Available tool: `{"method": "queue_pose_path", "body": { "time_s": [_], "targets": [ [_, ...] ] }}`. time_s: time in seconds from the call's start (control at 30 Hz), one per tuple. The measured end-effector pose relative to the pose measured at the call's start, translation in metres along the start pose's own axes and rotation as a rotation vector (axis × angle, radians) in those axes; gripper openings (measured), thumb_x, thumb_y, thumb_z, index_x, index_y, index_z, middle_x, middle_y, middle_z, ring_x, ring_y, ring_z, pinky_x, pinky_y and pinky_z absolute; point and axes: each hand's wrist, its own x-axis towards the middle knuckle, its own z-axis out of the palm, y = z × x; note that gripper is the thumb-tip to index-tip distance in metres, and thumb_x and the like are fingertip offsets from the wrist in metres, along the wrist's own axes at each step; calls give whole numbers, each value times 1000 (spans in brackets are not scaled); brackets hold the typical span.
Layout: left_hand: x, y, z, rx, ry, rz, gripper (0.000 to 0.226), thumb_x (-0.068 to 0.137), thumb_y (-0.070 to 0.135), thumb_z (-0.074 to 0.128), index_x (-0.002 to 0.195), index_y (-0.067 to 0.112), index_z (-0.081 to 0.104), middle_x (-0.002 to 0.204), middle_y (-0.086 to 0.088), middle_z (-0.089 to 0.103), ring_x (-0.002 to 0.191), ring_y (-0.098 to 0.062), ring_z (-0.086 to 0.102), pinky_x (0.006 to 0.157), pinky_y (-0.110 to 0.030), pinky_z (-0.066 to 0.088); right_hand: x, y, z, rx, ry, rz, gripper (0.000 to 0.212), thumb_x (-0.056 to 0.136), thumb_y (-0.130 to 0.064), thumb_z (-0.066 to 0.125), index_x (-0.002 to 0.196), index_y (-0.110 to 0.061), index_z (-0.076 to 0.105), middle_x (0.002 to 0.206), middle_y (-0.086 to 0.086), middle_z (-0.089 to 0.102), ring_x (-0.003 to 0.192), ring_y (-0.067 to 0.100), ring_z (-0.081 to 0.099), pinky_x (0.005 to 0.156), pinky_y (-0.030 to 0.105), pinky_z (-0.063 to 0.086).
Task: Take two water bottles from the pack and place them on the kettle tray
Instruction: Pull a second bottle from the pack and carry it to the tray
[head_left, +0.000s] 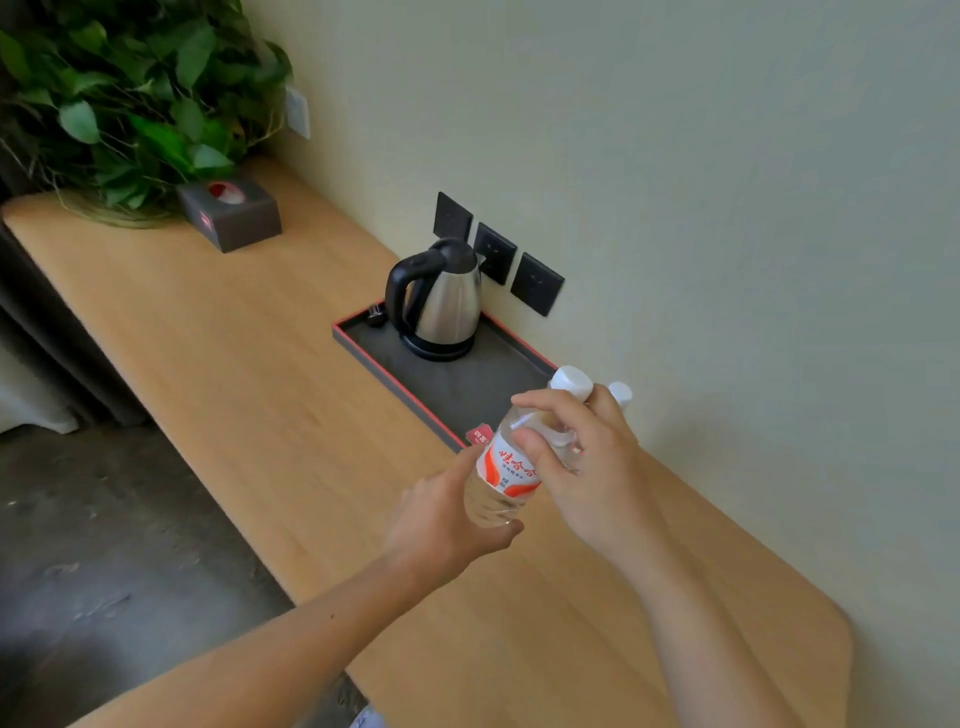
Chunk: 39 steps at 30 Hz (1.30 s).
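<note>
A tilted water bottle hangs over the kettle tray's near end, the right hand gripping its neck and the left hand cupping its base — a second white cap peeks behind, the kettle stands toward the tray's far end, and a tissue box and plant sit at the desk's far corner.

Kettle on the far end of the tray, mid-frame, against the wall. Tray on the wooden counter, which runs from upper left to lower right. Three wall sockets just behind the kettle. Tissue box in the upper left, plant behind it in the corner. Below centre, over the tray's near end: bottle tilted between left hand and right hand; second bottle cap just behind the right hand.
</note>
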Motion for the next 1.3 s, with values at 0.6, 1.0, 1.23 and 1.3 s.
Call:
{"method": "queue_pose_path", "body": {
  "time_s": [0.6, 1.0, 1.23, 1.3],
  "targets": [
    [267, -74, 33, -27, -121, -12, 78, 71, 50, 75, 135, 53, 32, 110, 21, 66, 98, -6, 66, 77, -30, 54, 208, 118, 75, -186, 155, 327, 23, 90, -37, 60, 111, -46, 55, 114, -9, 41, 108, 14, 51, 70, 17, 56],
    [349, -99, 55, -280, -98, 27, 81, 79, 44, 79, 147, 43, 34, 134, 18, 61, 120, -2, 60, 93, -27, 54, 274, 148, 102, -307, 196, 299, 31, 90, -28, 63, 119, -38, 57, 126, -5, 42, 119, 16, 48, 80, 27, 58],
    [357, -101, 67, -332, -90, 57, 81, 82, 28, 80, 150, 29, 36, 144, 12, 55, 132, -4, 53, 105, -28, 49, 276, 157, 107, -336, 228, 267, 32, 90, -29, 62, 119, -42, 55, 126, -11, 37, 118, 5, 42, 83, 18, 53],
    [359, -103, 71, -323, -107, 88, 81, 84, 21, 80, 151, 21, 36, 147, 8, 52, 136, -6, 49, 110, -27, 45, 276, 160, 109, -349, 253, 251, 33, 91, -29, 62, 119, -43, 53, 123, -16, 33, 115, -3, 39, 82, 13, 49]
  ]
}}
